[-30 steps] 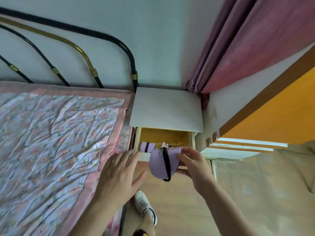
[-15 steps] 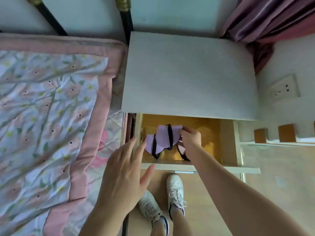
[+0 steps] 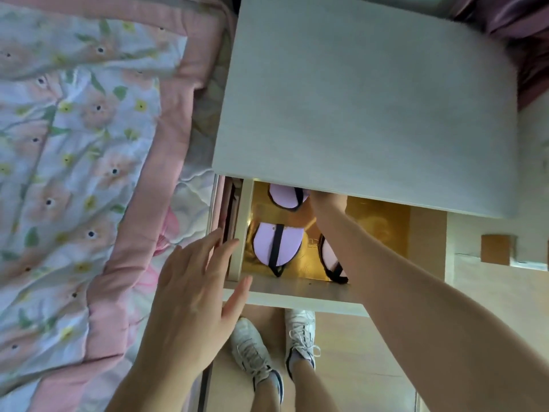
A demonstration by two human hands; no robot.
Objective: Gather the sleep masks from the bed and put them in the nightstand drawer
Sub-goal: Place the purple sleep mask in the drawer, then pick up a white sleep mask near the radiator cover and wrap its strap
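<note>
The nightstand drawer (image 3: 291,292) is pulled open, showing its yellow bottom. Three lilac sleep masks with black straps lie inside: one at the front (image 3: 277,246), one at the back (image 3: 286,196) half under the nightstand top, and one (image 3: 328,258) partly covered by my right forearm. My right hand (image 3: 326,203) reaches to the back of the drawer and touches the back mask; its fingers are hidden under the top. My left hand (image 3: 202,292) hovers with fingers spread at the drawer's front left corner, holding nothing.
The white nightstand top (image 3: 371,99) overhangs the drawer's back half. The bed with a floral, pink-edged quilt (image 3: 74,173) lies directly to the left. My white sneakers (image 3: 276,346) stand on the wooden floor below the drawer front. A purple curtain (image 3: 523,40) hangs at the upper right.
My right hand has carried the mask from in front of the drawer down into it and then to its back. The view has tilted down and closer. My left hand stays by the drawer corner.
</note>
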